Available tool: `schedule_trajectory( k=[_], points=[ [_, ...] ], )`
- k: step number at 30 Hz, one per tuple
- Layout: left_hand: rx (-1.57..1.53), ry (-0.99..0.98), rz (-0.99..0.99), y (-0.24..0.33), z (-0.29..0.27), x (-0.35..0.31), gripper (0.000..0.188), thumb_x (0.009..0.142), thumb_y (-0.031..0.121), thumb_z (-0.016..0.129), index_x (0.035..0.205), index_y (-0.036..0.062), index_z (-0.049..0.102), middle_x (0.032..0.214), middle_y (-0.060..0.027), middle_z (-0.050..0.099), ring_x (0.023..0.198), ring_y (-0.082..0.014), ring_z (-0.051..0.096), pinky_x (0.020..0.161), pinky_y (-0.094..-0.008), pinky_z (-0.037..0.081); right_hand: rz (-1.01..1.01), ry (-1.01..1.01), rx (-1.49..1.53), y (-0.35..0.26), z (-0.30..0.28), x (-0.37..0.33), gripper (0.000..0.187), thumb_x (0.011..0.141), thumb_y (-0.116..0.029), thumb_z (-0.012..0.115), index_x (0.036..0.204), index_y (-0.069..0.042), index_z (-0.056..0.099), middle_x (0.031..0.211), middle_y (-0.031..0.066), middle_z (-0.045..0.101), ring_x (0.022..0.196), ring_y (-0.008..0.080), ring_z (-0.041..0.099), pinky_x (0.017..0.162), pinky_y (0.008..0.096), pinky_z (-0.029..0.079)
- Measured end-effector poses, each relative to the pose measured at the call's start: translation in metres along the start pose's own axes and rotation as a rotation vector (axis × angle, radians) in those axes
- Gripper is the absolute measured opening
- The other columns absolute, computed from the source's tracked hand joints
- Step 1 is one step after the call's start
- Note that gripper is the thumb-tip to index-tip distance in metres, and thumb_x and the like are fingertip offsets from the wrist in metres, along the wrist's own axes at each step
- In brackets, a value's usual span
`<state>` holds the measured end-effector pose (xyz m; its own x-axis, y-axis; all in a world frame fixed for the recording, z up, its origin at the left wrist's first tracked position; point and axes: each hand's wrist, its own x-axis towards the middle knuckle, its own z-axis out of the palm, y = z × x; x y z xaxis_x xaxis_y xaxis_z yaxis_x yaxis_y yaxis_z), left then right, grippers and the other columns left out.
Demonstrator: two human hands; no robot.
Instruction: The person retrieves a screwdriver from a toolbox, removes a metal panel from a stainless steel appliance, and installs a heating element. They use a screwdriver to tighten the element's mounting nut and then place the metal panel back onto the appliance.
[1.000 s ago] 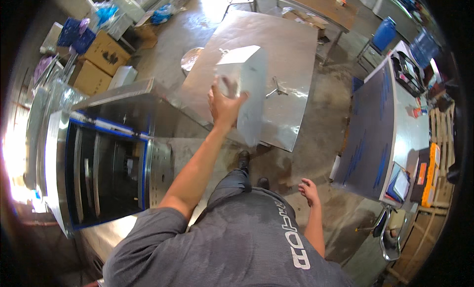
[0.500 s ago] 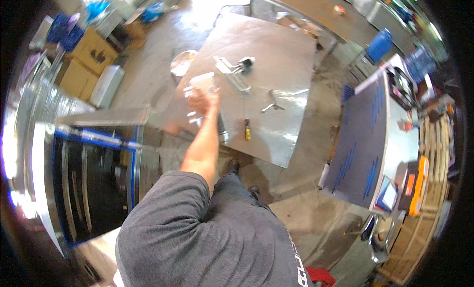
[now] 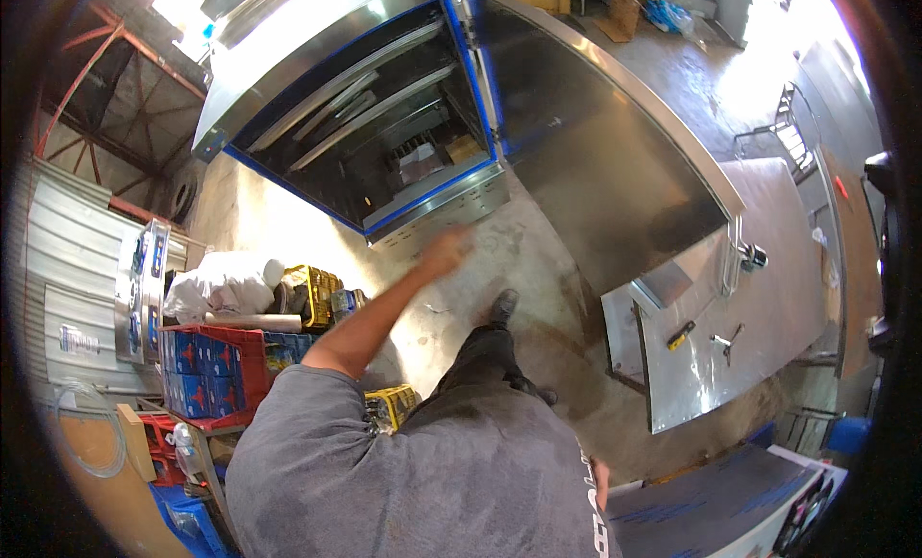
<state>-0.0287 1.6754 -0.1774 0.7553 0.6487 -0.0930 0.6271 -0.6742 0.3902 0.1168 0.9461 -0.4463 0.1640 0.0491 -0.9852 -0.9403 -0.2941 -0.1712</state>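
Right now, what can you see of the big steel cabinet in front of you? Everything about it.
The steel cabinet is a large box of shiny sheet metal, lying ahead on the concrete floor. Its open front shows a dark inside crossed by long metal rails, with small things at the back too dim to tell. Blue trim edges the opening. Its broad side panel is plain and reflective. The left hand is stretched toward the lower front edge, blurred; contact cannot be told.
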Motion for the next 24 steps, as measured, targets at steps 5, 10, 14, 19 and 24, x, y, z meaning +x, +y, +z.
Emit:
schedule_trajectory(
  k=[5, 10, 14, 19, 24],
  points=[
    [0.123, 0.771, -0.138, -0.151, -0.156, 0.062, 0.035, 0.097, 0.030, 0.064, 0.123, 0.0078, 0.067, 0.119, -0.0213, 0.066, 0.115, -0.0405, 0.061, 0.103, -0.0474, 0.047, -0.248, 0.012, -0.084, -0.106, 0.096, -0.028, 0.021, 0.098, -0.019, 0.058, 0.118, -0.011, 0.053, 0.082, 0.0101, 0.061, 0.063, 0.0213, 0.059, 0.049, 0.0305, 0.042],
    [0.133, 0.441, -0.642, -0.286, -0.235, 0.132, 0.043, 0.100, 0.041, 0.057, 0.130, 0.0089, 0.064, 0.132, -0.0203, 0.064, 0.126, -0.0413, 0.057, 0.106, -0.0481, 0.046, -0.240, 0.129, -0.096, -0.123, 0.216, -0.039, 0.036, 0.098, -0.017, 0.059, 0.133, -0.010, 0.054, 0.086, 0.0116, 0.064, 0.064, 0.0216, 0.062, 0.049, 0.0335, 0.046],
    [0.513, 0.370, -0.564, -0.367, -0.235, 0.169, 0.046, 0.101, 0.041, 0.056, 0.133, 0.0095, 0.062, 0.133, -0.0195, 0.065, 0.124, -0.0418, 0.060, 0.106, -0.0514, 0.045, -0.229, 0.010, -0.379, -0.127, 0.283, -0.051, 0.033, 0.100, -0.024, 0.059, 0.130, -0.011, 0.055, 0.094, 0.0102, 0.069, 0.073, 0.0223, 0.066, 0.059, 0.0338, 0.051],
    [0.451, 0.434, -0.611, -0.412, -0.224, 0.186, 0.041, 0.100, 0.034, 0.058, 0.127, 0.0053, 0.066, 0.128, -0.0216, 0.067, 0.120, -0.0421, 0.063, 0.103, -0.0543, 0.047, -0.318, 0.038, -0.394, -0.143, 0.329, -0.058, 0.034, 0.099, -0.025, 0.063, 0.130, -0.012, 0.057, 0.097, 0.0094, 0.070, 0.074, 0.0210, 0.068, 0.060, 0.0326, 0.052],
    [0.487, 0.435, -0.597, -0.385, -0.246, 0.163, 0.031, 0.101, 0.023, 0.055, 0.120, 0.0027, 0.069, 0.122, -0.0229, 0.069, 0.114, -0.0403, 0.066, 0.094, -0.0516, 0.052, -0.386, -0.032, -0.463, -0.158, 0.332, -0.055, 0.034, 0.098, -0.023, 0.063, 0.129, -0.009, 0.058, 0.090, 0.0077, 0.070, 0.071, 0.0177, 0.066, 0.057, 0.0310, 0.051]
  ],
)
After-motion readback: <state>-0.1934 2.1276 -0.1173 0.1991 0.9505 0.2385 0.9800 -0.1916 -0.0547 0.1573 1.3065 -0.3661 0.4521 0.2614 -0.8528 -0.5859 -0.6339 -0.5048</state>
